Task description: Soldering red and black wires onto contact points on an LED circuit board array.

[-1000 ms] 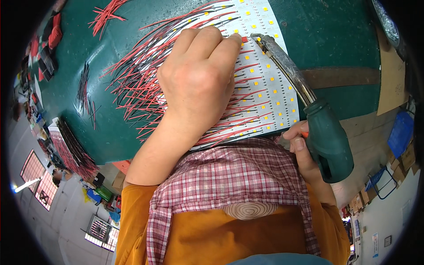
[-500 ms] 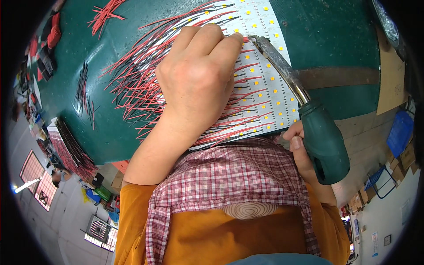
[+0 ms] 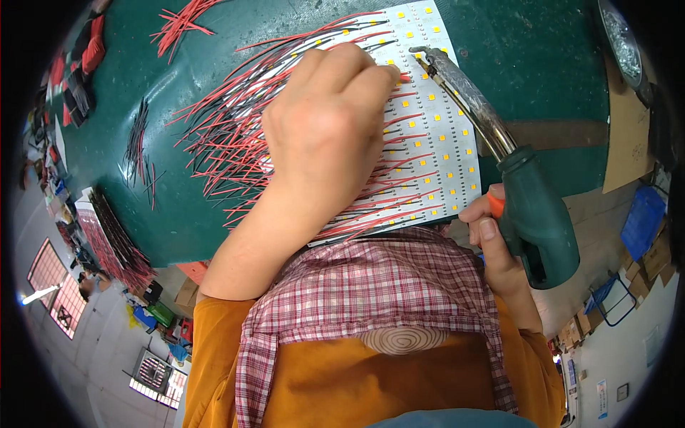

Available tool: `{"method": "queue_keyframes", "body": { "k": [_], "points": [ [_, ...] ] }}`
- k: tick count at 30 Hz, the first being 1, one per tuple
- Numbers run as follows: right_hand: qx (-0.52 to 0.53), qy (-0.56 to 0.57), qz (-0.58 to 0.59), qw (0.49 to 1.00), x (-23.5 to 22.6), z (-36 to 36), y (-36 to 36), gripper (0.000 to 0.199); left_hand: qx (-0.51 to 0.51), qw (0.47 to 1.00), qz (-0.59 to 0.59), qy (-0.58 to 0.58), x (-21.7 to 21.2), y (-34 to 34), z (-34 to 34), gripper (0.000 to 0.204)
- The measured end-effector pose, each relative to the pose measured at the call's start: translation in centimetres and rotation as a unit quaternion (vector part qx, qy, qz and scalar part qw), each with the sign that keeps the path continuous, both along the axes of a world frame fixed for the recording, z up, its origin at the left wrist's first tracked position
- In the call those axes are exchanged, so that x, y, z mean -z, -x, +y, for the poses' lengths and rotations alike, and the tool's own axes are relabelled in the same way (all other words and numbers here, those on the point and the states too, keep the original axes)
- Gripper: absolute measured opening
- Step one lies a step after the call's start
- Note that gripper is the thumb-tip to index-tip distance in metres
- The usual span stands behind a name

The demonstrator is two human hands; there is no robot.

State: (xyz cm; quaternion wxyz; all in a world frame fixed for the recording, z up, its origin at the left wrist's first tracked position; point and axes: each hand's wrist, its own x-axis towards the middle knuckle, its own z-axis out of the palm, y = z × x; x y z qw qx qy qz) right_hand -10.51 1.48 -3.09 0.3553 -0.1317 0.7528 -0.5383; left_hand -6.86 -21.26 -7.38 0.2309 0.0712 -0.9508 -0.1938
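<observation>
A white LED circuit board (image 3: 446, 128) with rows of yellow LEDs lies on the green-topped table, many red and black wires (image 3: 228, 153) fanning out from it to the left. My left hand (image 3: 325, 125) is closed above the board, thumb and fingertips pinching a red wire (image 3: 405, 77) whose end shows just past them. My right hand (image 3: 496, 239) grips a soldering gun (image 3: 539, 214) with a green handle and orange trigger. Its dark, crusted tip lies over the board, a little beyond and right of my left fingertips, apart from the pinched wire. The handle hides part of my right hand.
Loose red wires (image 3: 184, 25) lie at the far left, with a small bunch of dark wires (image 3: 137, 143) nearer. A stack of wired boards (image 3: 114, 242) sits at the table's left edge. Brown cardboard (image 3: 629, 135) is at the right, with a blue crate (image 3: 643, 222) beyond the table.
The soldering gun's tip has drawn off the wire end by my left fingertips, away and to the right. Its orange trigger now shows. My left hand stays pinched on the red wire.
</observation>
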Motion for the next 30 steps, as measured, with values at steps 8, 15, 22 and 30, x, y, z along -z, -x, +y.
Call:
{"method": "queue_keyframes", "body": {
  "k": [8, 15, 22, 30],
  "points": [
    [-0.029, -0.049, 0.027, 0.998, 0.0, -0.5, 0.3, 0.003, -0.015, 0.999, -0.011, 0.038, 0.1, 0.6, -0.9, 0.018],
    [-0.039, -0.053, 0.016, 0.998, 0.3, 0.0, 0.2, 0.005, -0.024, 0.998, -0.03, 0.047, 0.2, 0.5, -0.6, 0.021],
    [-0.172, -0.051, 0.096, 0.979, 0.6, 0.7, 0.4, 0.024, -0.023, 0.998, -0.003, 0.063, 0.3, 0.6, -0.5, 0.021],
    [-0.043, 0.028, 0.01, 0.999, 0.4, 0.1, 0.5, 0.033, -0.031, 0.998, -0.031, 0.038, 0.0, 0.6, -0.4, 0.019]
  ]
}}
